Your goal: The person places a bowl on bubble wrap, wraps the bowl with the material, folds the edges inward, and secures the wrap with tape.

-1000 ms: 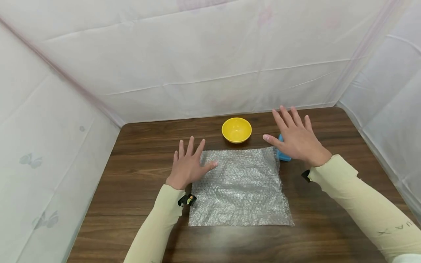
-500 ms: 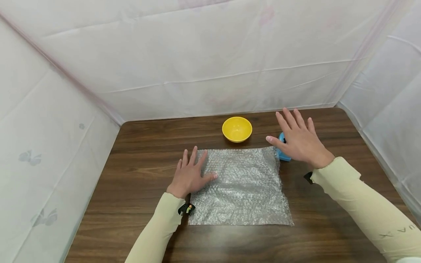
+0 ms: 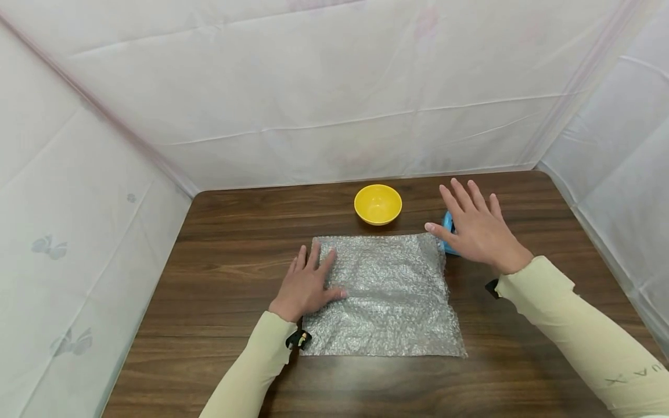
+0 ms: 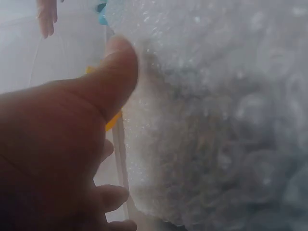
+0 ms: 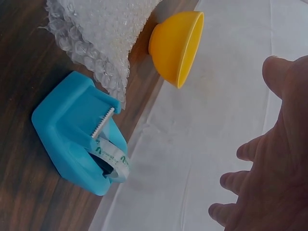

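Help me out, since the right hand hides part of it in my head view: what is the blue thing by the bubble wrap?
Observer: The right wrist view shows a tape dispenser.
Operator: Is there tape in it?
Observer: Yes, a roll of tape with green printing.
Operator: Is the right hand touching the dispenser?
Observer: No, the right wrist view shows them apart.

A brown table bears bubble wrap, a bowl and a tape dispenser.
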{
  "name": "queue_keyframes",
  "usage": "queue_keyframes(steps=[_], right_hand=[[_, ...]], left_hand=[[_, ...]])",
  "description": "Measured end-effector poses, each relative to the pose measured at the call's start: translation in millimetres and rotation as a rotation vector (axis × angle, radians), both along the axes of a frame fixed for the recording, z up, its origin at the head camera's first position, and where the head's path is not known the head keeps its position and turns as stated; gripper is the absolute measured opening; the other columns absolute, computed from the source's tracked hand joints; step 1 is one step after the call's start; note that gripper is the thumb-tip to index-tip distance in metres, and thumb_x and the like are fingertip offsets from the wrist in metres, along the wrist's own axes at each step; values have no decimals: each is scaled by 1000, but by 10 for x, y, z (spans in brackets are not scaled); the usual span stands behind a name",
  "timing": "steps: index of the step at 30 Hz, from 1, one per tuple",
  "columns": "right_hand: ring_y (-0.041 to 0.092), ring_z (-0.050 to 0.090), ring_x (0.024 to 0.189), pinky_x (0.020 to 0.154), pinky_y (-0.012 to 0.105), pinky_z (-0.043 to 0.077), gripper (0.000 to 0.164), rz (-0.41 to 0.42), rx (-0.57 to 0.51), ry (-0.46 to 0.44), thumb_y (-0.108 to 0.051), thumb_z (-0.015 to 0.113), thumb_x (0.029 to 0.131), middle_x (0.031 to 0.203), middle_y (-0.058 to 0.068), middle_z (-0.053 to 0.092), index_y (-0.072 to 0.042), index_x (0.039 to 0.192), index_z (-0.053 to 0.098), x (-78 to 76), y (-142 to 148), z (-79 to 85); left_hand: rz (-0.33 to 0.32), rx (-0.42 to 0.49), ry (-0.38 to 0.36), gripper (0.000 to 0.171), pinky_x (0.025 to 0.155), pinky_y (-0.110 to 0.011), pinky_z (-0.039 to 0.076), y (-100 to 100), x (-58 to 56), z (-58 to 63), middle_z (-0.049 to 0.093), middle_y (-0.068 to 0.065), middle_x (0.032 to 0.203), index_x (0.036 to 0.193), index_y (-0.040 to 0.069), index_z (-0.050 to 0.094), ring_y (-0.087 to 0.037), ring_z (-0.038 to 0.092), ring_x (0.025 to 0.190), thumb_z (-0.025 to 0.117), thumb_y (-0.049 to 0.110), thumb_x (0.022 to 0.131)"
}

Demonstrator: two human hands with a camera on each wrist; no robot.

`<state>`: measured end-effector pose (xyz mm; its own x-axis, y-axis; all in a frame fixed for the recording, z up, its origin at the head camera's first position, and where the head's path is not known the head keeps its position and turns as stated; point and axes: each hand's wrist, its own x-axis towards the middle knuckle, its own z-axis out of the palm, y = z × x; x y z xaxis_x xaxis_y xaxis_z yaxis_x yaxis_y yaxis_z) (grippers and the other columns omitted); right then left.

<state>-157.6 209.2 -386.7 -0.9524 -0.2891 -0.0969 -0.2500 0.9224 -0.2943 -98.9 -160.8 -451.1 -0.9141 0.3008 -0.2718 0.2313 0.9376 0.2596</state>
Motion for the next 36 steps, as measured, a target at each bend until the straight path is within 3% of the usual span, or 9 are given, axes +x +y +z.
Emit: queue_keyframes(steps=[6, 13, 23, 36], right_hand=[[46, -9, 162, 122, 78, -4, 95, 5, -1, -12, -73, 39, 102, 177, 11, -10, -18, 169, 0, 25, -23, -40], [45, -8, 163, 122, 77, -3, 94, 39, 2, -9, -71, 40, 102, 177, 12, -8, -16, 169, 2, 54, -84, -72], [41, -5, 164, 125, 73, -4, 94, 69, -10, 9, -69, 43, 102, 178, 12, -2, -15, 169, 4, 49, -132, -105], [40, 0, 164, 128, 69, 4, 95, 117, -29, 30, -68, 47, 102, 178, 12, 4, -16, 169, 4, -89, -252, -152]], left_hand=[[-82, 8, 30, 94, 127, -58, 28, 42, 25, -15, 19, -27, 172, 164, 19, 34, -51, 15, 160, 74, 58, 89], [-153, 13, 19, 87, 124, -57, 35, 102, 18, 3, 26, -29, 169, 160, 11, 42, -47, 24, 159, 75, 49, 90], [-161, 10, 41, 84, 125, -56, 33, 116, 30, 12, 27, -30, 168, 157, 8, 46, -46, 25, 159, 74, 51, 90], [-140, 52, 39, 84, 126, -56, 32, 90, 60, -29, 26, -28, 169, 157, 10, 46, -45, 24, 159, 75, 49, 89]])
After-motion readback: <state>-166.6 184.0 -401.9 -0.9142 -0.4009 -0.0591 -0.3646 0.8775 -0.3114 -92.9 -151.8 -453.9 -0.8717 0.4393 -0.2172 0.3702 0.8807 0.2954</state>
